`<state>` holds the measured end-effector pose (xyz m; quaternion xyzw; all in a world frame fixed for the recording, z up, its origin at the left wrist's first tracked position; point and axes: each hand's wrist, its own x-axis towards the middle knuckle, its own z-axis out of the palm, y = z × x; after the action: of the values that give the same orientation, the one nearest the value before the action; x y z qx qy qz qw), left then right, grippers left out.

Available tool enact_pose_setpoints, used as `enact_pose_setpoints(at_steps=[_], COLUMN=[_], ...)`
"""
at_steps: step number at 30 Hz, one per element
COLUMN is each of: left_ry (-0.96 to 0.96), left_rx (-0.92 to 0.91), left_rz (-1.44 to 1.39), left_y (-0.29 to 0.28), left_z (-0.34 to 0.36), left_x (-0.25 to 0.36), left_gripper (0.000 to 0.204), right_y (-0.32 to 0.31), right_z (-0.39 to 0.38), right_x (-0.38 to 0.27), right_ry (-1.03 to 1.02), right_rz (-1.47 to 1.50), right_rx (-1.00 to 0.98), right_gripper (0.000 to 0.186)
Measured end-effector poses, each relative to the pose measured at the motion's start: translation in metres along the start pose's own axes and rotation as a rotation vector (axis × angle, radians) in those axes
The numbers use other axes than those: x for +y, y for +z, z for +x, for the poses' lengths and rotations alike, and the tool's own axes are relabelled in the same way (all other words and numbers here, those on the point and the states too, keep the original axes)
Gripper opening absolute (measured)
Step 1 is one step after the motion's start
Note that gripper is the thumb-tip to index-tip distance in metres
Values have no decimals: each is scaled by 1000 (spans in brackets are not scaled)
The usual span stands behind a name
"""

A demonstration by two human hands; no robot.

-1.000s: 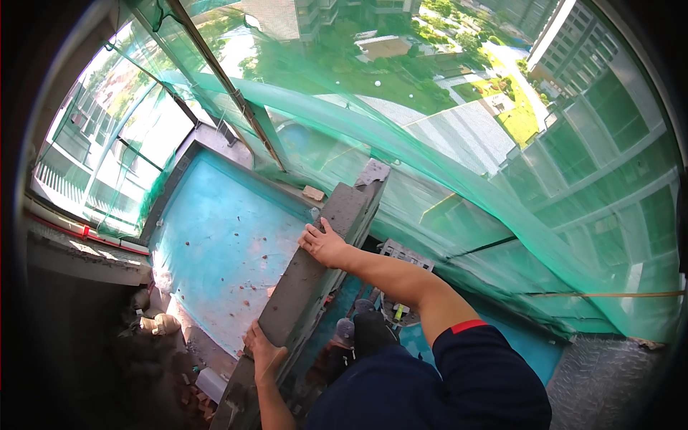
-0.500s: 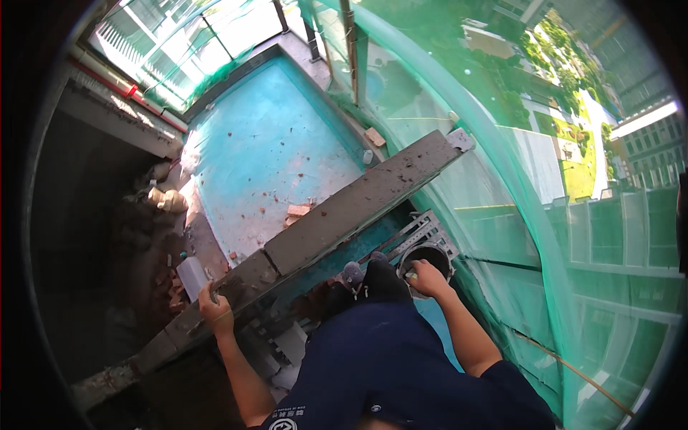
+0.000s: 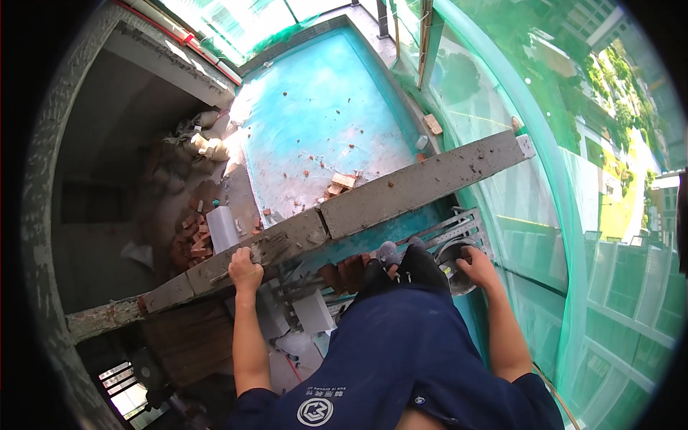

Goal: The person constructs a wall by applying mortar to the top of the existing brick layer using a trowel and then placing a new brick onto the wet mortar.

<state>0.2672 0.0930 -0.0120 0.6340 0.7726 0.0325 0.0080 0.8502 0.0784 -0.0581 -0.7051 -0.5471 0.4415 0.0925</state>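
Note:
A narrow grey block wall (image 3: pixel 423 185) runs diagonally in front of me, with a dark joint across it and a rough, smeared patch left of the joint. My left hand (image 3: pixel 246 271) rests at the near edge of this wall beside that patch, fingers curled; what they hold, if anything, is hidden. On the right, my right hand (image 3: pixel 479 268) is closed at the rim of a round dark bucket (image 3: pixel 462 284). A small pale yellow-green piece shows in the bucket next to its fingers, but what they grip cannot be made out.
Beyond the wall lies a blue-coated floor (image 3: pixel 308 107) with brick pieces (image 3: pixel 342 180). Stacked bricks (image 3: pixel 192 240) and a white block (image 3: pixel 223 228) stand at left. Green netting (image 3: pixel 552 186) borders the right side. A metal platform (image 3: pixel 459 228) is beside the bucket.
The view has shifted, so the wall and floor appear farther right. My left hand stays at the wall, now with its back upward. My right hand remains at the bucket, reaching in.

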Motion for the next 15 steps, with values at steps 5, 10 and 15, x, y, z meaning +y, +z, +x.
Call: enact_pose_setpoints(at_steps=[5, 10, 15], left_ry=[-47, -188, 143], left_rx=[-67, -291, -569], left_rz=[-189, -759, -1439], left_y=[-26, -110, -156], left_z=[-5, 13, 50], left_x=[2, 57, 166], left_gripper=[14, 15, 26], right_y=[4, 14, 30], right_z=[1, -19, -15], right_x=[-8, -67, -157], right_ry=[-57, -70, -548], right_rz=[3, 262, 448], right_rx=[-9, -127, -284], right_gripper=[41, 41, 62])
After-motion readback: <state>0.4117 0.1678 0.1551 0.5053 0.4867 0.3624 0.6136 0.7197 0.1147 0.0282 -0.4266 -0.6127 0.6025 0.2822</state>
